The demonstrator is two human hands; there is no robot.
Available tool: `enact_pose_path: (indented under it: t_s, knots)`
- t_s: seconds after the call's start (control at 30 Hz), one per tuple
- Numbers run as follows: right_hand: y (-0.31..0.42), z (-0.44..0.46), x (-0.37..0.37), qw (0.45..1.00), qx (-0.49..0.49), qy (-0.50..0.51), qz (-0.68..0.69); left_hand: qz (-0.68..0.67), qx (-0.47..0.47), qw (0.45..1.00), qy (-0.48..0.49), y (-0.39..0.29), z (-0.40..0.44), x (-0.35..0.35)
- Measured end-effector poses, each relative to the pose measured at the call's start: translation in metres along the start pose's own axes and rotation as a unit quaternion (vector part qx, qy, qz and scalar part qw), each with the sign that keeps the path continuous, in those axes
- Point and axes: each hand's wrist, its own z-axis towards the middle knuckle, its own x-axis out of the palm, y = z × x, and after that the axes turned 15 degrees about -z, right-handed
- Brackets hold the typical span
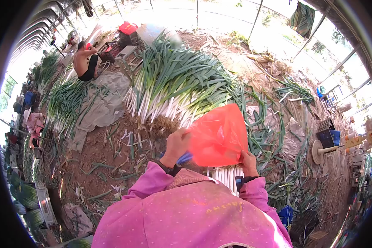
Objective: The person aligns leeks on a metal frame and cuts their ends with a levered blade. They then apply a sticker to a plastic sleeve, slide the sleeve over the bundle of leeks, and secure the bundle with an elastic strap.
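Observation:
A thin red plastic bag (219,134) is spread out in front of my body, held up between both hands. My left hand (177,143) is closed on its left edge, with the fingertips partly behind the plastic. At the lower right corner, my right hand (249,162) pinches the bag. Below the bag, a row of white leek stalks (228,178) lies close to my lap, their other ends hidden by the plastic. Something blue (185,157) shows beside my left wrist. Just beyond the bag lies a big heap of leeks (186,82), white ends toward me.
Another leek pile (64,103) lies at left by a grey sheet (107,101). A shirtless person (83,62) squats near a dark crate (110,50); a person in pink (34,124) is at far left. Loose leaves litter the soil. A round-based stand (317,151) is at right.

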Motion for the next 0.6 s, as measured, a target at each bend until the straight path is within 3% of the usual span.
enact_pose_path:
  t_s: [0.07, 0.1, 0.17, 0.2, 0.23, 0.27, 0.3, 0.37, 0.4, 0.43, 0.47, 0.5, 0.53, 0.6]
  knots:
    - [-0.008, 0.003, -0.005, 0.991, -0.064, -0.048, -0.109, -0.02, 0.003, 1.0, -0.004, 0.009, -0.001, 0.006]
    - [-0.006, 0.0, -0.003, 0.979, -0.1, -0.068, -0.163, 0.007, 0.052, 0.998, 0.019, 0.006, -0.002, 0.01]
    - [0.012, -0.03, 0.012, 0.904, -0.292, -0.219, -0.222, -0.003, 0.117, 0.992, 0.052, -0.007, -0.006, 0.014]
    - [0.032, -0.039, 0.021, 0.915, -0.262, -0.188, -0.241, 0.046, 0.114, 0.988, 0.098, 0.0, -0.009, 0.023]
    - [0.024, -0.029, 0.034, 0.9, -0.361, -0.189, -0.157, 0.094, 0.114, 0.978, 0.144, 0.007, -0.011, 0.032]
    - [0.042, -0.048, 0.039, 0.924, -0.345, -0.054, -0.156, 0.139, 0.118, 0.965, 0.19, 0.014, -0.014, 0.042]
    - [0.05, -0.047, 0.041, 0.947, -0.267, 0.088, -0.157, 0.143, 0.203, 0.961, 0.124, 0.022, -0.017, 0.062]
    - [0.059, -0.071, 0.063, 0.963, -0.111, 0.245, 0.02, 0.184, 0.233, 0.941, 0.164, -0.012, -0.02, 0.071]
    - [0.049, -0.061, 0.063, 0.938, -0.253, 0.213, -0.105, 0.164, 0.258, 0.932, 0.197, -0.013, -0.023, 0.081]
    - [0.036, -0.053, 0.062, 0.879, -0.385, 0.172, -0.223, 0.135, 0.283, 0.927, 0.205, -0.014, -0.029, 0.089]
    - [0.031, -0.044, 0.059, 0.932, -0.265, 0.232, -0.092, 0.106, 0.307, 0.921, 0.214, -0.012, -0.035, 0.096]
    - [0.029, -0.031, 0.056, 0.949, -0.132, 0.284, 0.042, 0.08, 0.33, 0.914, 0.224, -0.008, -0.039, 0.1]
    - [0.025, -0.019, 0.053, 0.93, 0.009, 0.325, 0.172, 0.093, 0.331, 0.909, 0.236, -0.003, -0.044, 0.103]
    - [0.019, -0.011, 0.039, 0.931, 0.076, 0.308, 0.182, 0.114, 0.336, 0.897, 0.264, 0.004, -0.048, 0.108]
